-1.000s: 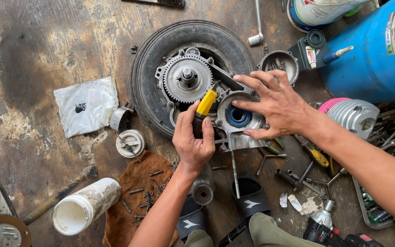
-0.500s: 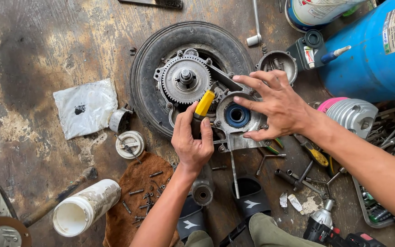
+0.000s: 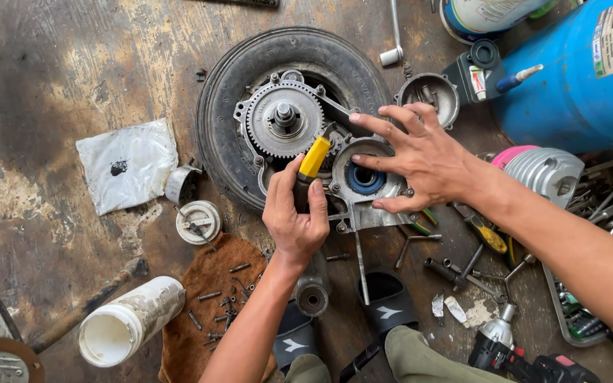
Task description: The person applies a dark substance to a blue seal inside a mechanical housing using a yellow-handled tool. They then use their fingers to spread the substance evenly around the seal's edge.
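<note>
two hands unmoved beside the toothed gear (image 3: 283,118), left hand (image 3: 296,216) still gripping yellow-handled screwdriver (image 3: 313,159), right hand (image 3: 420,157) still spread open on engine casing (image 3: 360,186)

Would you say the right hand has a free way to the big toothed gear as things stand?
Probably yes: the right hand rests on the metal cover beside the gear, whose face lies bare. The left hand with the screwdriver sits lower.

Yellow-handled screwdriver (image 3: 311,170), upright (tip hidden), beside grey metal engine cover (image 3: 367,186) with blue centre

Left hand (image 3: 296,220) fisted, right hand (image 3: 420,159) splayed.
</note>
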